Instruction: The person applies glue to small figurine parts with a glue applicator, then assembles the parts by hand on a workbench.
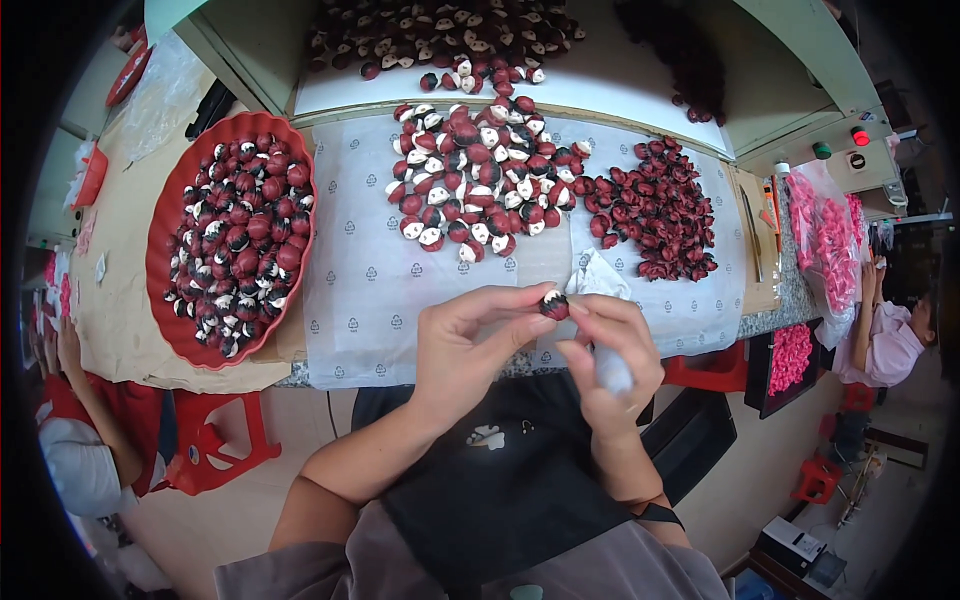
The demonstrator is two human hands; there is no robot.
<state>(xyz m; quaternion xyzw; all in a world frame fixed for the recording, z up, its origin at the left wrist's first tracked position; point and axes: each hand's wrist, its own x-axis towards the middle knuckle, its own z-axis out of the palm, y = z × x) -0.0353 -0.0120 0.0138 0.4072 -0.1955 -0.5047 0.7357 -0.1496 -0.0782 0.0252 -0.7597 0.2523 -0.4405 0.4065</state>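
Between the fingertips of my left hand (465, 345) sits a small doll-head piece (554, 305), round and dark red with black and white parts. My right hand (635, 345) touches its right side with thumb and fingers bent. A white squeeze bottle (612, 370) is tucked in that same hand, its lower part showing. Beyond my hands lies a pile of similar doll-head pieces (470, 180) on the white printed sheet (360, 290). To its right is a heap of dark red cap-like pieces (655, 215). A crumpled white tissue (600, 275) lies just behind my right hand.
A red scalloped tray (158, 300) full of doll-head pieces stands at left. More pieces lie under the green-framed booth (235, 50). At right are a bag of pink pieces (825, 235) and a thin tool (752, 240). Other people work on both sides.
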